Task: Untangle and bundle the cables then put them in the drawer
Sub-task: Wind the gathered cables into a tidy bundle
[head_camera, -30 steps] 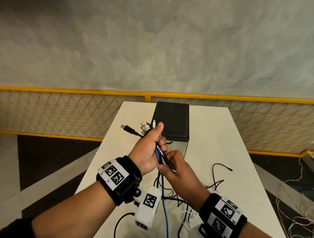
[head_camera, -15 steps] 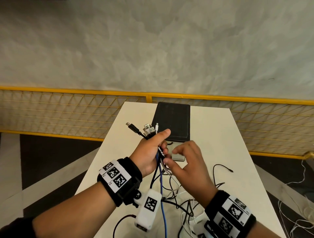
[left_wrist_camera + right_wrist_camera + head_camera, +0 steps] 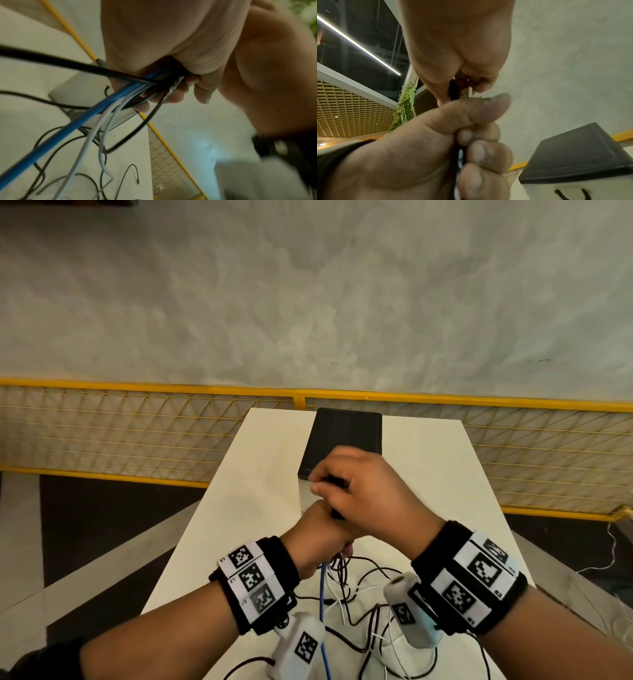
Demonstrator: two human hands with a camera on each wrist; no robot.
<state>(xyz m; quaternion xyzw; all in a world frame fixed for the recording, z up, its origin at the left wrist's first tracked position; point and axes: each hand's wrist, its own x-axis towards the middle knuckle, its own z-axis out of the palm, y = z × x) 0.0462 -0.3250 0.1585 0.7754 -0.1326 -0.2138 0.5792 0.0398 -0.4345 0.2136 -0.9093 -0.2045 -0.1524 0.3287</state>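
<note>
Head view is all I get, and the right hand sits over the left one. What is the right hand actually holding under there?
Observer: In the right wrist view, the right hand pinches the cable ends; a metal USB plug shows between its fingers.
Operator: And the left hand's grip?
Observer: The left hand is a fist round the bundle, thumb folded over the top just below that plug.
Operator: Anything in that fist I can't make out?
Observer: In the left wrist view, a twisted silvery cable lies against the fingertips, beside the blue cable.
</note>
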